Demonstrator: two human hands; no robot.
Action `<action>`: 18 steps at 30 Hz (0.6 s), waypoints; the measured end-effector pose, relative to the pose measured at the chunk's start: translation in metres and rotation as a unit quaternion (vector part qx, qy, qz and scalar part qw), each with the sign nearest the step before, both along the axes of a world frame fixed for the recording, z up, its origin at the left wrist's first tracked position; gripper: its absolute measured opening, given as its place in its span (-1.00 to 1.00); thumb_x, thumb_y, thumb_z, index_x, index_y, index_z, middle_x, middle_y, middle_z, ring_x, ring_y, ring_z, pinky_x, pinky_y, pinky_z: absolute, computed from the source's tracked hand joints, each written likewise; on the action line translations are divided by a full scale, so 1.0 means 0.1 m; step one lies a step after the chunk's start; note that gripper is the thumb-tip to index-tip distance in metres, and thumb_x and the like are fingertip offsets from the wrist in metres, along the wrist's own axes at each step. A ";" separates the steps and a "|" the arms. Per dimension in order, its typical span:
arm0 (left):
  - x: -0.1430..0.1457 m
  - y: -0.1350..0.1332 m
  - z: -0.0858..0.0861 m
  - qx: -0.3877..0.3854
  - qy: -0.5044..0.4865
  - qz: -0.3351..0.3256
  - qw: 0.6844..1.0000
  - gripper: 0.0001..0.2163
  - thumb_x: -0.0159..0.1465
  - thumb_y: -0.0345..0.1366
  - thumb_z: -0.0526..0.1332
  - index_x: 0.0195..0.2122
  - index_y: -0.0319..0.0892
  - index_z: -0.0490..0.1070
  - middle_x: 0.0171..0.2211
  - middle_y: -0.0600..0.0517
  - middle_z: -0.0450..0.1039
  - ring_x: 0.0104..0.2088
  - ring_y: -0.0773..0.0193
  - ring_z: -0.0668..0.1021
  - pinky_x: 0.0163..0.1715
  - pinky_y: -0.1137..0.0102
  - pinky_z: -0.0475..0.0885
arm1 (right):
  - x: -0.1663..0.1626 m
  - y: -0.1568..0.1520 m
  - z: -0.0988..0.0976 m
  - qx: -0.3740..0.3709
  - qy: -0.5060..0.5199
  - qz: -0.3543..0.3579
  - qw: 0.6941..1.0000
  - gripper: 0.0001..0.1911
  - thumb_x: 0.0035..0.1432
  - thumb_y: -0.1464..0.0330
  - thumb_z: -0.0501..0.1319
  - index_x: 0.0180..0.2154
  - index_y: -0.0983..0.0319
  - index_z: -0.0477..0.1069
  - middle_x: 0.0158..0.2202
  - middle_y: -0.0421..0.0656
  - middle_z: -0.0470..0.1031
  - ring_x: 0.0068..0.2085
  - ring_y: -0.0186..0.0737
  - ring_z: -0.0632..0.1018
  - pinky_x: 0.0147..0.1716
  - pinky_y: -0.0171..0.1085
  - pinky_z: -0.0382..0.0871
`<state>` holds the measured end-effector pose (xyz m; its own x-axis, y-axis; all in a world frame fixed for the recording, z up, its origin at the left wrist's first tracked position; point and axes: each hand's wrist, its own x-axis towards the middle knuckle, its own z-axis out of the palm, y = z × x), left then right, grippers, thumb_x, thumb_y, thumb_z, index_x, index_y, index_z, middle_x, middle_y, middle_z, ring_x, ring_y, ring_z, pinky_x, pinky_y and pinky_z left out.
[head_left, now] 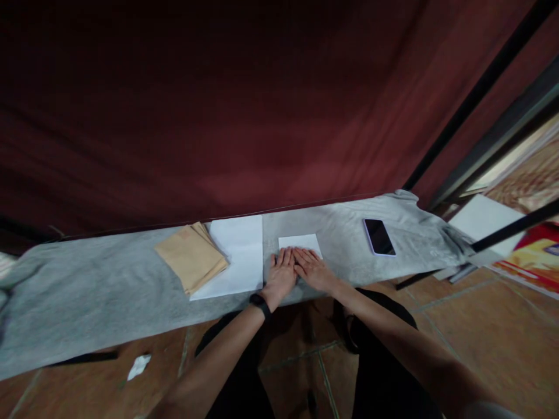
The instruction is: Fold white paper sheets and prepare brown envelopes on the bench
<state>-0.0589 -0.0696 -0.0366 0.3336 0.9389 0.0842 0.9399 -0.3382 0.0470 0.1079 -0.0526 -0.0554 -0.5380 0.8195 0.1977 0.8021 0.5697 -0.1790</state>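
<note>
A small folded-looking piece of white paper [299,240] lies on the grey cloth in front of me. My left hand [282,273] presses flat on its near part, fingers stretched forward, a black band on the wrist. Right beside it, my right hand [313,270] also lies flat on the paper, its fingers touching or overlapping the left ones. Both hands cover the paper's near edge. To the left is a larger white sheet or stack of sheets [242,256], partly covered by a pile of brown envelopes [192,256].
A phone [379,237] in a pale purple case lies to the right on the grey cloth [109,291] over the narrow bench. A dark red curtain [262,116] hangs behind. Black metal bars [480,99] stand at right. A crumpled white scrap [139,366] lies on the tiled floor.
</note>
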 end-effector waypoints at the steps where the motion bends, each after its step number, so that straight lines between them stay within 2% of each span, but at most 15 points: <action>1: -0.01 0.00 0.01 -0.014 0.006 -0.010 1.000 -0.50 0.42 -0.31 -0.04 0.38 -0.30 0.16 0.42 -0.16 0.07 0.42 -0.03 0.15 0.36 -0.05 0.09 | -0.02 -0.03 -0.01 -0.004 0.000 0.003 1.000 -0.42 0.49 0.20 -0.12 0.39 0.32 0.11 0.41 -0.02 0.15 0.41 -0.12 0.21 0.38 -0.06 0.07; 3: -0.05 0.01 0.03 -0.023 0.008 -0.016 1.000 -0.50 0.43 -0.28 -0.03 0.37 -0.32 0.18 0.41 -0.18 0.12 0.40 -0.04 0.20 0.34 -0.04 0.15 | -0.01 -0.09 -0.04 -0.001 -0.002 -0.011 1.000 -0.41 0.49 0.17 -0.12 0.39 0.31 0.12 0.41 -0.02 0.16 0.40 -0.09 0.21 0.38 -0.05 0.07; 6: -0.10 -0.01 0.02 0.011 -0.006 -0.009 1.000 -0.50 0.46 -0.21 -0.06 0.36 -0.33 0.19 0.38 -0.20 0.17 0.38 0.02 0.24 0.33 0.05 0.18 | 0.09 -0.13 -0.08 0.020 -0.011 -0.042 0.999 -0.41 0.47 0.13 -0.08 0.38 0.28 0.15 0.41 -0.02 0.14 0.41 -0.05 0.21 0.38 -0.02 0.05; 11: -0.11 -0.06 -0.06 0.047 0.004 0.016 0.999 -0.55 0.47 -0.24 -0.06 0.30 -0.33 0.28 0.32 -0.23 0.28 0.34 0.02 0.32 0.31 0.12 0.22 | 0.13 -0.17 -0.15 0.057 -0.014 -0.084 0.995 -0.44 0.46 0.16 -0.02 0.37 0.24 0.18 0.40 -0.01 0.15 0.38 -0.02 0.26 0.36 0.00 0.07; 15: -0.06 -0.07 -0.08 0.041 0.039 0.017 0.998 -0.58 0.46 -0.31 -0.03 0.27 -0.35 0.30 0.28 -0.32 0.31 0.30 -0.06 0.37 0.24 0.06 0.31 | 0.09 -0.21 -0.19 0.082 -0.010 -0.100 0.992 -0.46 0.45 0.21 0.02 0.36 0.25 0.20 0.40 0.01 0.16 0.37 -0.02 0.29 0.35 0.00 0.09; 18: -0.03 -0.04 -0.04 0.024 0.067 0.007 0.997 -0.59 0.42 -0.44 -0.02 0.27 -0.35 0.29 0.27 -0.36 0.33 0.27 -0.05 0.42 0.18 0.06 0.37 | 0.08 -0.22 -0.18 0.085 -0.004 -0.106 0.991 -0.46 0.44 0.21 0.03 0.35 0.25 0.21 0.39 0.00 0.18 0.37 -0.02 0.29 0.35 0.00 0.09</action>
<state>-0.0621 -0.0741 -0.0405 0.3318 0.9396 0.0840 0.9413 -0.3239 -0.0946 0.1158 -0.0750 -0.0736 -0.3592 0.8696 0.3387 0.9081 0.4095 -0.0882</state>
